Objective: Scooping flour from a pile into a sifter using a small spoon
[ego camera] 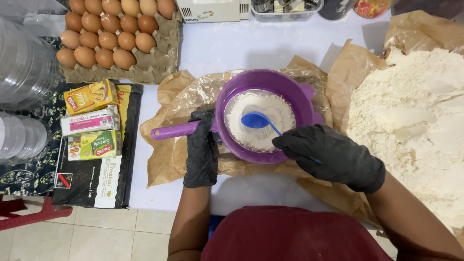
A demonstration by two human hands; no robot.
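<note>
the purple sieve (263, 82) on brown paper (169, 159) is gripped at its handle by the gloved left hand (202, 150), closed tight, while a blue spoon (258, 121) in the flour (261, 137) is pinched by the gloved right hand (331, 157), eggs (108, 29) beyond.

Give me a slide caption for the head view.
Gloved left hand grips purple sieve; right hand holds blue spoon.
</note>
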